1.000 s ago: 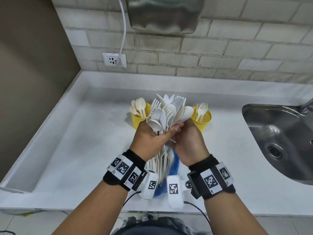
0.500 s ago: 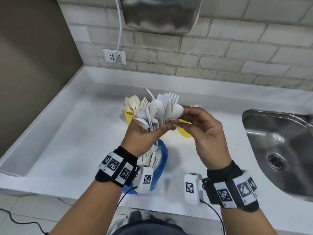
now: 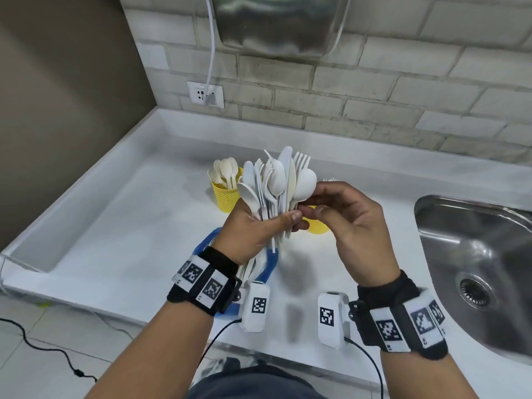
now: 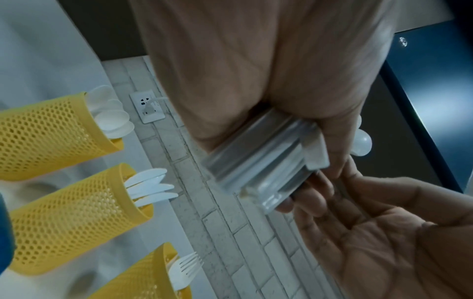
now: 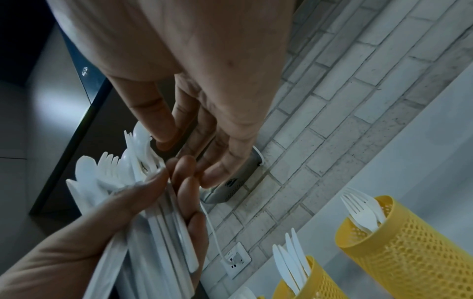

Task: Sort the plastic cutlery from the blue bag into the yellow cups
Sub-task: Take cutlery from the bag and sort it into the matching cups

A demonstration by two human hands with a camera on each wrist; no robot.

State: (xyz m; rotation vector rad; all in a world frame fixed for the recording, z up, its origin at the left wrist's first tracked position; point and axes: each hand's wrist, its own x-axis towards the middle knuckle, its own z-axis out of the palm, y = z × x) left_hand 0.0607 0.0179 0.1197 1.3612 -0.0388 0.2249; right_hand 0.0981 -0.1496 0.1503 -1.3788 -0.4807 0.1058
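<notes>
My left hand [image 3: 270,226] grips a thick bundle of white plastic cutlery [image 3: 276,185] by the handles, raised above the blue bag [image 3: 272,264]. My right hand [image 3: 309,198] is at the bundle's right side, with thumb and index finger pinching the outermost spoon [image 3: 305,185]. Three yellow mesh cups stand behind: the spoon cup [image 4: 51,137], the knife cup [image 4: 74,218] and the fork cup [image 4: 143,279]. In the head view the spoon cup [image 3: 226,197] shows at the left and another cup [image 3: 316,227] is mostly hidden behind my right hand. The right wrist view shows the bundle [image 5: 153,222] in my left hand.
A steel sink [image 3: 475,254] is sunk into the white counter [image 3: 129,226] at the right. A brick wall with a socket [image 3: 205,95] and a metal hand dryer [image 3: 276,24] rises behind the cups. The counter's front edge is just below my wrists.
My right hand has come out from beside the bundle and moved up to the spoon on its right edge. The left hand has lifted the bundle a little higher above the bag.
</notes>
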